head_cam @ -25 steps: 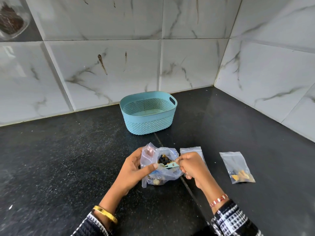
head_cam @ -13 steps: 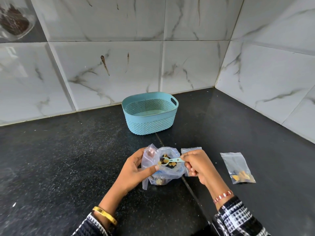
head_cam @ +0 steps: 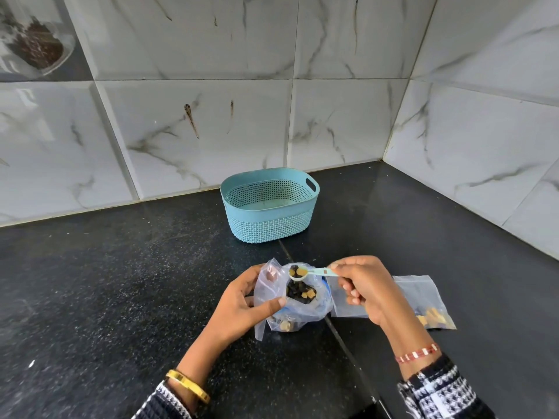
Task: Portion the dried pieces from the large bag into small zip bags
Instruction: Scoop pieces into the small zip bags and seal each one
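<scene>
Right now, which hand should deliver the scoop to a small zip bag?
Right hand: it already pinches the loaded spoon, and the small zip bags lie on its side. Left hand holds the large bag open.

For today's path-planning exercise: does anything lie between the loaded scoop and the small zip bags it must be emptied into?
No separate object. The scoop sits over the large bag; only the right hand holding it covers part of the nearest small zip bag.

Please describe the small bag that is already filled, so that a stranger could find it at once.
Start at the blue basket on the black counter, then come toward the person's right hand. Two small clear zip bags lie flat beside it. The filled bag is the farther right one, with yellow pieces in its bottom corner.
</scene>
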`<state>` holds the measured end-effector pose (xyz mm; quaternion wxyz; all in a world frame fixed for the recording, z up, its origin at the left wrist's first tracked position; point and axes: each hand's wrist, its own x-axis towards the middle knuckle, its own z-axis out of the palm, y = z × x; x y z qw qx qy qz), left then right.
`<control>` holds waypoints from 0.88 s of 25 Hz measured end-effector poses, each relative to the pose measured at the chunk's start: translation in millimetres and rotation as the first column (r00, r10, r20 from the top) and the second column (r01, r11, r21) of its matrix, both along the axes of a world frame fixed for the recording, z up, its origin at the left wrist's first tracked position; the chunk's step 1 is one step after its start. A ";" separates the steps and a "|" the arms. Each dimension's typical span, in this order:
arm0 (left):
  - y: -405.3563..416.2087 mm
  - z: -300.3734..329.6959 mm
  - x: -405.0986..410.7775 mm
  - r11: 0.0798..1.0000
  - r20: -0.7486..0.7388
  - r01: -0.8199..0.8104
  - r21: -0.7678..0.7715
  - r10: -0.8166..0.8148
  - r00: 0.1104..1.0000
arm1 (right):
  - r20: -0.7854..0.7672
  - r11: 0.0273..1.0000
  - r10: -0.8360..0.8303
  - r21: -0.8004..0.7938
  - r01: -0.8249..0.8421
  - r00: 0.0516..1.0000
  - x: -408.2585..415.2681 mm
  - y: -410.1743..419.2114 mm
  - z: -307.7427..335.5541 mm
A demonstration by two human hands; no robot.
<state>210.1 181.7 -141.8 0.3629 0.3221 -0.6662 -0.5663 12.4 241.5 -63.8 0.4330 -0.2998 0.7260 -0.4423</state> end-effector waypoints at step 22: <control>-1.5 0.9 1.1 0.999 -0.042 -0.046 -0.023 0.045 0.998 | -0.686 0.737 -0.268 -0.598 -0.314 0.677 25.7 12.7 -11.1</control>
